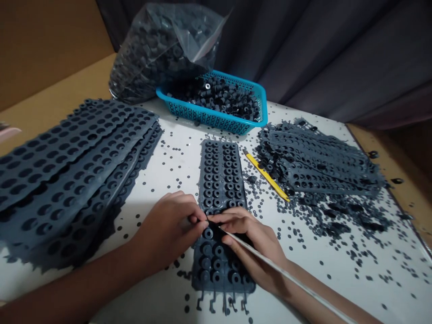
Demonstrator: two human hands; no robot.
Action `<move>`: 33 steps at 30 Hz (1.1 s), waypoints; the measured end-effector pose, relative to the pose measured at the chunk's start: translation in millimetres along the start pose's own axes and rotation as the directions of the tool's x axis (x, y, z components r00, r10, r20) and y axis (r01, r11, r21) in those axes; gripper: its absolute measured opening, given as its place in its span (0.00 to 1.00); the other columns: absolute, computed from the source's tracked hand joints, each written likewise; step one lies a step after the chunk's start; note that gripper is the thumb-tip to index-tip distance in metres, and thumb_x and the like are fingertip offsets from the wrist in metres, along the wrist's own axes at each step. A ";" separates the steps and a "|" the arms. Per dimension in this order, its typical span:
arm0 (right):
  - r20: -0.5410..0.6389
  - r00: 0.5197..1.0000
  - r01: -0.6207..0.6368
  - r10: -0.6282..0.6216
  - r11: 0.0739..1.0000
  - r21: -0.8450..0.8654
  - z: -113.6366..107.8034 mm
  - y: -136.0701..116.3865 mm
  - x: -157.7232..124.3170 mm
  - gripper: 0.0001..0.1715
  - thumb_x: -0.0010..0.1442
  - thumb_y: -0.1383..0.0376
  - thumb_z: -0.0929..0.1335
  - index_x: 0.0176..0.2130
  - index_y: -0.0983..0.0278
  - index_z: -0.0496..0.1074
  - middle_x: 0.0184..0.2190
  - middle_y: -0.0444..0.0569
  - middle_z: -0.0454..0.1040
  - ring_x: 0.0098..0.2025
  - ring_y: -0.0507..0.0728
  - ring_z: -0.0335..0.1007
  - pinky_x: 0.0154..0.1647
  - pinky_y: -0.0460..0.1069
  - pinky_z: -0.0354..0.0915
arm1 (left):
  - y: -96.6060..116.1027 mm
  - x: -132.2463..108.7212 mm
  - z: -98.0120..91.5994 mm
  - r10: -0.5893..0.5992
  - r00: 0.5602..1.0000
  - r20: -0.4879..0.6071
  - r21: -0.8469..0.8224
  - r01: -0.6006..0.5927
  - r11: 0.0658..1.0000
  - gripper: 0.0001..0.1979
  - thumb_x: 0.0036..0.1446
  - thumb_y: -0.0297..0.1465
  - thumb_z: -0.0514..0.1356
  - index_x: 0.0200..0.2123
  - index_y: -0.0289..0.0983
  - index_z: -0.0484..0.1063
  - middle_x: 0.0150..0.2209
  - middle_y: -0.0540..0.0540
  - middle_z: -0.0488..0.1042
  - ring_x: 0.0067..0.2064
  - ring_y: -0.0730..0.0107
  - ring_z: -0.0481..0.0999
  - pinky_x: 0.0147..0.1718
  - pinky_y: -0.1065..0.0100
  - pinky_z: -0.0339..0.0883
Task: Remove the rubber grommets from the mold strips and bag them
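A: Left side?
B: Stack (67,171) of punched grey sheets, fanned out on the table (337,270). Behind it, clear bag (162,49) of black rings (158,40), leaning on a blue basket (256,96) with more of the same.
A: Hands?
B: Left hand (168,229) pinched on the mat (221,175) about halfway along, fingertips meeting the right's. Right hand (249,243) clenched round a thin pale stick (286,274), tip down on the mat beside the left fingertips, shaft running back along the forearm.
A: Mat location?
B: Flat on table, dead centre, long axis pointing away from the body. Rows of rings seated in it. Near half under both hands.
A: Right side?
B: Yellow tool (266,176) just beside mat, far end touching a heap (320,166) of emptied strips. Punched-out dots (337,220) scattered everywhere, densest by the heap.
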State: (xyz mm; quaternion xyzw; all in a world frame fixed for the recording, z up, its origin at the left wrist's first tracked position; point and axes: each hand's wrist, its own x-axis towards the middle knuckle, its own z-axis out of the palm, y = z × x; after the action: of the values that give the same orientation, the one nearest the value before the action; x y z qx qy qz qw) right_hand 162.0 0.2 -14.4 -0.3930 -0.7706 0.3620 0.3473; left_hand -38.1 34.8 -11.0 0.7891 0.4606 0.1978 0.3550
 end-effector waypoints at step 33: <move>0.138 0.932 0.352 -0.334 0.926 -0.136 1.8 1.0 -15.8 0.03 0.58 0.69 0.66 0.36 0.65 0.70 0.27 0.49 0.68 0.33 0.54 0.65 0.34 0.50 0.68 | 1.5 -10.5 -15.4 0.195 0.946 0.260 0.055 -0.216 0.975 0.09 0.48 0.33 0.64 0.30 0.39 0.65 0.31 0.52 0.68 0.36 0.67 0.65 0.38 0.64 0.50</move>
State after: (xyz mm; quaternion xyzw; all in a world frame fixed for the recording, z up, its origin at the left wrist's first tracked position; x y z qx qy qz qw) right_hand 168.0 -13.4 -20.0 -0.2575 -0.8721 0.2547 0.3289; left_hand -52.2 31.1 0.6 0.8654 0.3348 0.1125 0.3555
